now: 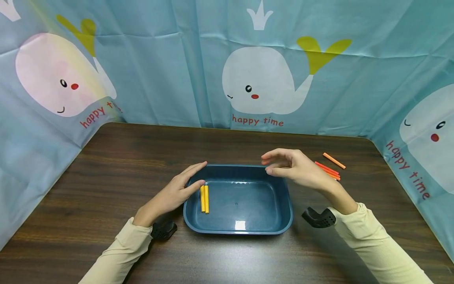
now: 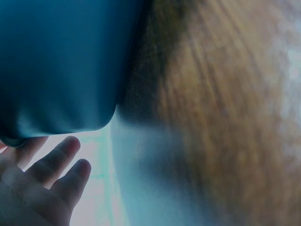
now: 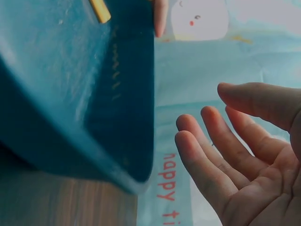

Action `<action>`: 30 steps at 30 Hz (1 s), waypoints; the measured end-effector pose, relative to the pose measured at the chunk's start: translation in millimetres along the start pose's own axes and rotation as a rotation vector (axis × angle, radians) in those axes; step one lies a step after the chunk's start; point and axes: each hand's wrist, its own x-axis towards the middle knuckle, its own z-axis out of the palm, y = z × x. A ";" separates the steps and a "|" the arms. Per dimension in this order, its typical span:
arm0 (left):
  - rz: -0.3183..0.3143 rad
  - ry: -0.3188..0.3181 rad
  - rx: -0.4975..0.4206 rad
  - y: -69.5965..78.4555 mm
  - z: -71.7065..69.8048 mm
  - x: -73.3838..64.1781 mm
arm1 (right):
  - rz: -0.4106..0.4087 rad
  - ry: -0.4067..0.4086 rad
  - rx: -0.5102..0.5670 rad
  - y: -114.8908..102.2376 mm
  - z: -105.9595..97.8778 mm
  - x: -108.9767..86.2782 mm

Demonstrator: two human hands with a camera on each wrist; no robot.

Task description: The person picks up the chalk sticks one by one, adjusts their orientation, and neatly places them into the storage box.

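Observation:
A blue rectangular plastic basin (image 1: 248, 203) stands on the table in front of me. Inside it, along the left side, two slim yellow sticks (image 1: 204, 199) lie side by side. My left hand (image 1: 173, 193) is at the basin's left rim, fingers extended along the outside and thumb reaching over the edge near the yellow sticks. At the back right corner hovers my right hand (image 1: 296, 167), its fingers loosely bent and parted from the thumb, nothing between them. In the right wrist view, the right hand (image 3: 249, 155) appears beside the basin wall with the palm empty.
To the right of the basin, behind my right hand, several red and orange sticks (image 1: 327, 169) lie partly hidden. A single orange stick (image 1: 334, 160) is just beyond them. A blue whale-print cloth (image 1: 159, 79) hangs along the back and sides of the dark wooden table (image 1: 106, 169).

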 end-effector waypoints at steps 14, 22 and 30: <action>0.016 0.008 0.014 -0.1 0.4 0.4 | 0.037 0.078 -0.075 19.4 -20.8 -14.0; 0.004 0.004 0.006 -1.0 0.5 -0.1 | 0.048 0.121 -0.115 29.8 -31.1 -21.4; 0.005 0.007 0.012 -0.5 1.0 0.4 | 0.110 0.144 -0.179 42.3 -42.7 -29.0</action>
